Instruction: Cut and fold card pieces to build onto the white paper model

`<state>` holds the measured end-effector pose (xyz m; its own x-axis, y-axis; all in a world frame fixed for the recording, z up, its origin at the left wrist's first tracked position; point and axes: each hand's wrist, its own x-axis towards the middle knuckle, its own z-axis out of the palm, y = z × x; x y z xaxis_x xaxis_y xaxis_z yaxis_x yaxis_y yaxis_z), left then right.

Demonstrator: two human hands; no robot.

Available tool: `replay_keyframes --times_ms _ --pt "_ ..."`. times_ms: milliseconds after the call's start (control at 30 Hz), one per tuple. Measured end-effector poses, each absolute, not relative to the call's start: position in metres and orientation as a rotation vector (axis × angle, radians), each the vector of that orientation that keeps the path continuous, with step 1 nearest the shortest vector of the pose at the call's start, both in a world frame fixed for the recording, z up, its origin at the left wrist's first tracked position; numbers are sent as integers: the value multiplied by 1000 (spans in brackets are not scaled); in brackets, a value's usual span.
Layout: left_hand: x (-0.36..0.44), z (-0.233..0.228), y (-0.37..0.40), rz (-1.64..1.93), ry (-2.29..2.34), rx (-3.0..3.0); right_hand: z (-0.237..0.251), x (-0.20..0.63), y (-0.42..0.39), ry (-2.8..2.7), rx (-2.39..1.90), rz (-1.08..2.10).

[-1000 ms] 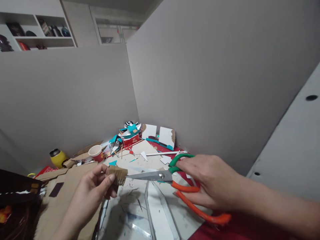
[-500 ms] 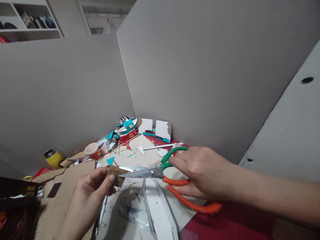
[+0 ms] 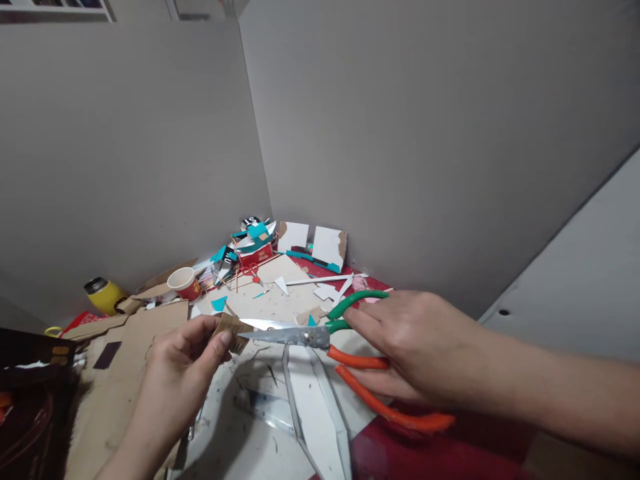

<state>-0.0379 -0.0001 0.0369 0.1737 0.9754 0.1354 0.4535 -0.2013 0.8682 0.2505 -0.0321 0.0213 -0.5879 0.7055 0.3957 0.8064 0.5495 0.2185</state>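
Between the thumb and fingers of my left hand is a small piece of brown corrugated cardboard. My right hand grips a pair of scissors with one green and one orange handle. Their blades are parted and point left, with the tips at the cardboard's right edge. Whether they bite into it I cannot tell. Below the blades lies a long white folded strip with grey edges. A clear plastic ruler-like piece rests to its left.
Brown cardboard sheets cover the left side. Behind them stand a paper cup and a yellow bottle. Teal and white paper constructions and white boards sit at the back, against grey partitions. Paper scraps lie scattered.
The view has tilted down, so the shelves at top left show less. Both hands keep their holds, and the cardboard piece has turned slightly at the scissor tips.
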Motion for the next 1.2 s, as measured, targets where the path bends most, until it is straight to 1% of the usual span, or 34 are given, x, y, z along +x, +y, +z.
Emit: replay_keyframes --times_ms 133,267,433,533,833,1067,1200 --pt "-34 39 -1 1009 1331 1746 22 251 -35 -2561 -1301 -386" --pt "-31 39 -3 1048 1303 1736 22 250 -37 -2563 -1316 -314" --pt "-29 28 -6 1046 1396 1973 22 248 -38 -2583 -1287 -345" --pt "-29 22 -5 984 1425 2084 19 249 -37 -2612 -1334 -343" --pt "-29 19 -4 903 1398 2152 10 253 -37 -2678 -1322 -259" --pt "-34 28 0 820 1321 2123 4 256 -35 -2688 -1139 -336" --pt "-38 31 3 767 1280 2115 0 256 -35 -2680 -1097 -287"
